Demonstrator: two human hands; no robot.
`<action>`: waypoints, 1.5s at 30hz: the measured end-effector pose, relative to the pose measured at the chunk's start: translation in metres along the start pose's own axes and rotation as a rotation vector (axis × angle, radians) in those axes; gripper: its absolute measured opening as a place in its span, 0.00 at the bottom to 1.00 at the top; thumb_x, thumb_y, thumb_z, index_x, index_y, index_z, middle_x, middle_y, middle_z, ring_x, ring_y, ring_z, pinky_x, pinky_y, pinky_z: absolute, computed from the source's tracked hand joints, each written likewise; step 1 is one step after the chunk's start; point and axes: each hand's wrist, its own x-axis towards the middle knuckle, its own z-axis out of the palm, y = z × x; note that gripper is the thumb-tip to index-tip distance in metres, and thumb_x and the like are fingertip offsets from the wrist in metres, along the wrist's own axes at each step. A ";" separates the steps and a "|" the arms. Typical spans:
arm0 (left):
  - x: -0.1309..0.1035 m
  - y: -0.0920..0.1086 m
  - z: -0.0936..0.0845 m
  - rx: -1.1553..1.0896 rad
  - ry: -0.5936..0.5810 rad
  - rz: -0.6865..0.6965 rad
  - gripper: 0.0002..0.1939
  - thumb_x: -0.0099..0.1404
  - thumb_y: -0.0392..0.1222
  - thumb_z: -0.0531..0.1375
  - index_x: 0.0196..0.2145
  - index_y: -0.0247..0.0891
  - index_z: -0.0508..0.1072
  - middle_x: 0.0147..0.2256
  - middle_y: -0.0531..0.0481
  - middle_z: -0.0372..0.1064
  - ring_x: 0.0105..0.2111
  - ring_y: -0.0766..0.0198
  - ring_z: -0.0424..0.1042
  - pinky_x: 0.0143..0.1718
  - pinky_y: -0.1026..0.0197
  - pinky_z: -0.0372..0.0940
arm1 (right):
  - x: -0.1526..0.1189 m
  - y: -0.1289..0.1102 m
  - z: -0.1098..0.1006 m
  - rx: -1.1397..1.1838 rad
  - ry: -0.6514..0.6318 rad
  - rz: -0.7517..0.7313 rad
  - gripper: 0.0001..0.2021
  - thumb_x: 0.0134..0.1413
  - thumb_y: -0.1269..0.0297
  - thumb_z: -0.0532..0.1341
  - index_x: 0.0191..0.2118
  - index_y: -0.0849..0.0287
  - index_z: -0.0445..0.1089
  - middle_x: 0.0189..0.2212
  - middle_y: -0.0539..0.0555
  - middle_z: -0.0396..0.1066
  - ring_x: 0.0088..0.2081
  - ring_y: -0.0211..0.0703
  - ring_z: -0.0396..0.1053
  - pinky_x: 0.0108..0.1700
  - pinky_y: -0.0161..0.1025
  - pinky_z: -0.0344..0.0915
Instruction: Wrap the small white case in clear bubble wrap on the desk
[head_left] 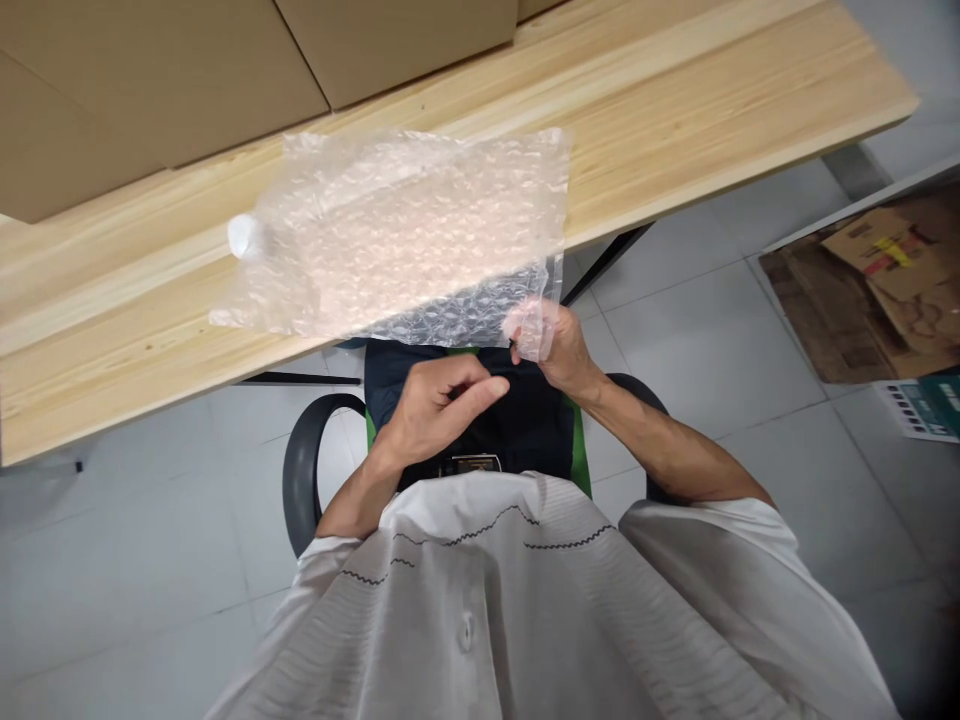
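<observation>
A clear bubble wrap bag or sheet point(420, 220) lies across the wooden table, its near right part hanging over the front edge. My right hand point(559, 345) is closed on the near right corner of the bubble wrap, and the film partly covers its fingers. Just left of it, above my lap, my left hand point(439, 405) is loosely curled, thumb pointing right, with nothing visible in it. A small white rounded object point(242, 237) shows at the left side of the wrap; its kind is unclear.
Large cardboard boxes point(187, 70) stand along the back of the wooden table point(697, 110). I sit in a chair with black armrests point(304, 470). On the floor at right are flattened cardboard pieces point(862, 310) and a green and white printed item point(930, 405).
</observation>
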 end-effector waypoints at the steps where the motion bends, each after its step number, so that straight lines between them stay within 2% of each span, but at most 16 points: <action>1: 0.002 0.001 -0.003 0.149 0.117 0.124 0.18 0.86 0.55 0.70 0.40 0.40 0.83 0.32 0.52 0.76 0.30 0.66 0.72 0.35 0.60 0.67 | -0.001 -0.003 0.001 -0.015 -0.006 -0.009 0.26 0.63 0.32 0.81 0.36 0.52 0.82 0.27 0.46 0.77 0.24 0.37 0.70 0.27 0.36 0.68; 2: 0.006 0.000 -0.005 0.289 0.195 0.222 0.11 0.86 0.51 0.70 0.48 0.41 0.85 0.38 0.49 0.79 0.35 0.63 0.75 0.40 0.58 0.71 | -0.001 -0.006 0.001 -0.023 -0.011 -0.013 0.26 0.63 0.32 0.81 0.36 0.52 0.82 0.27 0.46 0.77 0.25 0.37 0.70 0.27 0.37 0.68; 4: 0.016 -0.009 -0.004 0.510 0.228 0.330 0.12 0.87 0.46 0.67 0.62 0.41 0.83 0.48 0.44 0.81 0.44 0.57 0.80 0.47 0.54 0.76 | -0.002 -0.012 0.003 -0.027 -0.010 -0.006 0.27 0.63 0.32 0.81 0.36 0.52 0.82 0.27 0.46 0.76 0.25 0.37 0.70 0.27 0.37 0.67; 7: 0.028 -0.027 0.003 0.643 0.169 0.366 0.14 0.89 0.41 0.62 0.66 0.42 0.79 0.51 0.42 0.79 0.49 0.54 0.80 0.49 0.52 0.77 | -0.002 -0.021 0.005 -0.033 -0.016 0.003 0.27 0.62 0.33 0.82 0.35 0.52 0.81 0.25 0.45 0.75 0.26 0.38 0.70 0.29 0.38 0.68; 10: 0.030 -0.034 0.008 0.604 0.172 0.401 0.12 0.89 0.38 0.61 0.64 0.44 0.79 0.50 0.44 0.78 0.48 0.55 0.80 0.48 0.53 0.77 | -0.002 -0.028 0.006 -0.048 -0.019 -0.023 0.26 0.60 0.34 0.83 0.34 0.52 0.81 0.27 0.46 0.75 0.29 0.39 0.71 0.30 0.37 0.68; 14: 0.031 -0.028 0.009 0.522 0.183 0.419 0.05 0.89 0.36 0.61 0.54 0.44 0.77 0.47 0.46 0.78 0.47 0.57 0.81 0.49 0.53 0.77 | -0.001 -0.032 0.008 -0.041 -0.028 -0.047 0.27 0.62 0.34 0.82 0.33 0.53 0.81 0.26 0.46 0.75 0.28 0.38 0.69 0.30 0.37 0.67; 17: 0.034 -0.024 0.009 0.548 0.193 0.437 0.06 0.89 0.35 0.59 0.49 0.44 0.74 0.44 0.47 0.77 0.44 0.57 0.79 0.46 0.54 0.75 | -0.001 -0.032 0.008 -0.027 -0.058 -0.064 0.27 0.65 0.33 0.80 0.34 0.53 0.81 0.27 0.46 0.75 0.28 0.38 0.69 0.30 0.37 0.67; 21: 0.035 -0.029 0.011 0.587 0.196 0.440 0.09 0.88 0.34 0.56 0.47 0.44 0.71 0.42 0.47 0.76 0.41 0.57 0.75 0.44 0.53 0.71 | -0.003 -0.029 0.007 -0.020 -0.072 -0.057 0.24 0.66 0.37 0.81 0.35 0.53 0.81 0.28 0.46 0.75 0.30 0.38 0.70 0.32 0.37 0.68; 24: 0.034 -0.036 0.009 0.619 0.194 0.477 0.04 0.89 0.40 0.58 0.54 0.43 0.74 0.49 0.42 0.80 0.48 0.52 0.78 0.50 0.48 0.72 | -0.004 -0.028 0.006 -0.010 -0.048 -0.039 0.24 0.66 0.37 0.81 0.36 0.53 0.83 0.30 0.47 0.76 0.31 0.38 0.71 0.32 0.37 0.69; 26: 0.033 -0.040 0.007 0.650 0.190 0.485 0.11 0.89 0.45 0.61 0.63 0.42 0.75 0.55 0.38 0.81 0.54 0.48 0.79 0.55 0.45 0.72 | -0.005 -0.028 0.006 -0.027 -0.027 -0.014 0.25 0.64 0.34 0.81 0.36 0.52 0.83 0.31 0.48 0.77 0.31 0.39 0.71 0.32 0.38 0.70; 28: 0.032 -0.043 0.006 0.676 0.169 0.447 0.14 0.90 0.47 0.60 0.66 0.42 0.77 0.58 0.38 0.82 0.56 0.47 0.79 0.57 0.43 0.69 | -0.004 -0.030 0.006 -0.057 -0.012 0.007 0.26 0.61 0.32 0.82 0.34 0.52 0.82 0.30 0.48 0.77 0.30 0.41 0.71 0.32 0.39 0.70; 32: 0.030 -0.042 0.006 0.679 0.118 0.361 0.13 0.92 0.48 0.56 0.57 0.43 0.80 0.53 0.40 0.83 0.53 0.49 0.79 0.56 0.43 0.67 | -0.005 -0.032 0.007 -0.099 0.014 0.000 0.24 0.61 0.35 0.83 0.34 0.50 0.84 0.28 0.48 0.76 0.30 0.42 0.71 0.32 0.40 0.70; 38: 0.032 -0.036 0.010 0.724 0.065 0.293 0.18 0.94 0.46 0.50 0.47 0.45 0.77 0.46 0.41 0.82 0.48 0.49 0.76 0.53 0.40 0.69 | -0.009 -0.018 -0.002 -0.135 0.003 -0.048 0.16 0.63 0.43 0.84 0.37 0.47 0.86 0.32 0.49 0.81 0.30 0.44 0.74 0.32 0.43 0.69; 41: 0.034 -0.038 0.012 0.744 0.064 0.286 0.15 0.92 0.42 0.53 0.45 0.45 0.76 0.43 0.43 0.80 0.46 0.50 0.76 0.53 0.40 0.70 | -0.010 -0.014 -0.003 -0.173 0.027 -0.049 0.14 0.65 0.46 0.83 0.37 0.46 0.86 0.30 0.48 0.80 0.30 0.46 0.74 0.32 0.44 0.69; 45: 0.035 -0.046 0.015 0.737 0.082 0.318 0.11 0.89 0.42 0.58 0.43 0.45 0.74 0.41 0.44 0.78 0.44 0.50 0.76 0.52 0.40 0.69 | -0.009 -0.024 0.003 -0.211 0.040 -0.063 0.14 0.63 0.47 0.84 0.36 0.47 0.85 0.32 0.47 0.82 0.32 0.44 0.74 0.36 0.43 0.70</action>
